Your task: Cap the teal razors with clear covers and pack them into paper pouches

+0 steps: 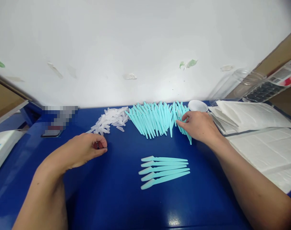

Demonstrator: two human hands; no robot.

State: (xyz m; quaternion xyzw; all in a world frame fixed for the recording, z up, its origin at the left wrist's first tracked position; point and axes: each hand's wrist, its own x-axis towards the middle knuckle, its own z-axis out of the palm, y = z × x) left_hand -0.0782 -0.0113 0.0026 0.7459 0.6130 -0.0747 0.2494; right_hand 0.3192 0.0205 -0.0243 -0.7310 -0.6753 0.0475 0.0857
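The tabletop (116, 204) is glossy deep blue, the heap of plastic sticks (152, 119) and the row of five sticks (163, 171) are pale turquoise (one flat shade throughout), the small caps (112, 119) frosted white, the padded envelopes (251, 116) and wall (145, 38) white

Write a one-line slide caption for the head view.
Right hand on teal stick pile, left hand by clear caps, five sticks in a row.

Assembly workshop: blue bench (116, 198), heaped teal sticks (151, 119), clear caps (112, 119).
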